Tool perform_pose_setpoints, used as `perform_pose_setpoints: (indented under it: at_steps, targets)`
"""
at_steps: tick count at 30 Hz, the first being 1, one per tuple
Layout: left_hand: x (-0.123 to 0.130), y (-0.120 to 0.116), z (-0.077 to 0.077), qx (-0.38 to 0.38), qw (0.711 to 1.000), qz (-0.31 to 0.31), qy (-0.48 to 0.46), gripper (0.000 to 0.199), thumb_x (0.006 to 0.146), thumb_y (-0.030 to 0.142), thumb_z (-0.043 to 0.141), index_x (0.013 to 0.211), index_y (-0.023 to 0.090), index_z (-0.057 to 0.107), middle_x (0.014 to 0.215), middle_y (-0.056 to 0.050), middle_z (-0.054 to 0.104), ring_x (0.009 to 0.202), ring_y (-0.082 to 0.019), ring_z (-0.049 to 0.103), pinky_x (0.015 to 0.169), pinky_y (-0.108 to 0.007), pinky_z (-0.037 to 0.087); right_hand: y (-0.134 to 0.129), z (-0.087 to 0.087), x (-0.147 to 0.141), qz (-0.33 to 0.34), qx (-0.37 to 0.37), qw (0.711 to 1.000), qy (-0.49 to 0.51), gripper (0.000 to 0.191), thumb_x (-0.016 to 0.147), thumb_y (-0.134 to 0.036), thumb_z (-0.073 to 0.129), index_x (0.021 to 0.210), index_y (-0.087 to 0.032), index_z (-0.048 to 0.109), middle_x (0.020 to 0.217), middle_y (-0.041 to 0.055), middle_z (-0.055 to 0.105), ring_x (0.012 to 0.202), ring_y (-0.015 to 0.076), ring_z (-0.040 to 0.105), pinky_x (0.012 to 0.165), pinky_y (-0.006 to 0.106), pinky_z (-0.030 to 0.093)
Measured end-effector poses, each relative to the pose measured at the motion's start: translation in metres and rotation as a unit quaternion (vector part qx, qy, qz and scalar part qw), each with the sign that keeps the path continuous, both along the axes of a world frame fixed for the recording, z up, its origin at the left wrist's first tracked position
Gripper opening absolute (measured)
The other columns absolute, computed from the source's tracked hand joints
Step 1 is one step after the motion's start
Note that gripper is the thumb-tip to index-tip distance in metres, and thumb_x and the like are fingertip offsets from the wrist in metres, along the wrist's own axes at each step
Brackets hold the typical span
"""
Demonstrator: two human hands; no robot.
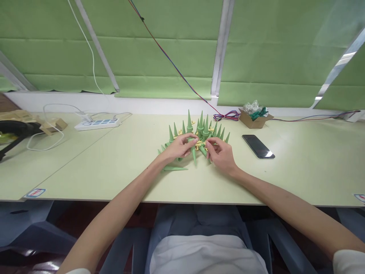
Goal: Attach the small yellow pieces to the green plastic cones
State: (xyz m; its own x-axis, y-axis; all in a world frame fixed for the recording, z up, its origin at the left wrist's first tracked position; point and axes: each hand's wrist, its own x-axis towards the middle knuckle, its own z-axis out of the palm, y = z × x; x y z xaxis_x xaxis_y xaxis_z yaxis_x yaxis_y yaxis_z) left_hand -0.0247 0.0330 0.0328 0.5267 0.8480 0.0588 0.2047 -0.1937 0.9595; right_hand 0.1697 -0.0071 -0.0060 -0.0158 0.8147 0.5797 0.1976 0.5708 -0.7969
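Observation:
Several green plastic cones [189, 123] stand upright in a cluster on the table, with small yellow pieces [211, 129] among them. My left hand [180, 147] is closed at the near side of the cluster, thumb and fingers pinching a green cone [194, 155] whose tip points down toward me. Beside it, my right hand [221, 154] pinches a small yellow piece [201, 144] between thumb and forefinger; its exact shape is too small to make out. One loose green cone [176, 168] lies flat below my left wrist. My fingers hide part of the cluster.
A black phone [258, 146] lies to the right. Behind it sits a small cardboard box [253, 121] with plastic wrap and green material, near a coiled red-and-blue cable [228, 115]. At left are a white power strip [98, 124], a white cord and a brown carton [54, 125].

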Motion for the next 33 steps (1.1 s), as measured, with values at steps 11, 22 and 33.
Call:
perform_pose_setpoints:
  at_steps: [11,22,33]
  targets:
    - [-0.0015,0.0015,-0.0052,-0.021,0.999,0.012,-0.031,0.047,0.068,0.049,0.084,0.1,0.02,0.066,0.052,0.009,0.036,0.044,-0.005,0.027,0.044,-0.02,0.017,-0.0014,0.003,0.0003,-0.003,0.007,1.0,-0.001,0.022,0.094,-0.043,0.058,0.089,-0.022,0.061,0.074,0.0005,0.061,0.048,0.0124,0.058,0.046,0.028,0.048]
    - [0.0002,-0.0028,-0.0023,0.002,0.999,0.036,0.005,0.043,0.064,0.04,0.087,0.096,0.018,0.067,0.082,0.001,0.055,0.048,-0.002,0.027,0.042,-0.021,0.018,-0.001,0.0021,0.0006,-0.006,-0.005,1.0,-0.011,0.023,0.093,-0.044,0.06,0.088,-0.022,0.062,0.074,0.001,0.063,0.049,0.0129,0.058,0.045,0.027,0.047]
    - [-0.0019,-0.0015,-0.0048,0.011,1.0,0.024,-0.01,0.04,0.069,0.043,0.084,0.097,0.022,0.064,0.053,0.01,0.025,0.044,-0.005,0.021,0.042,-0.021,0.015,0.0003,0.0007,0.0017,0.009,-0.015,1.0,-0.021,0.025,0.095,-0.046,0.057,0.09,-0.022,0.06,0.078,0.0014,0.063,0.049,0.0127,0.058,0.044,0.027,0.045]
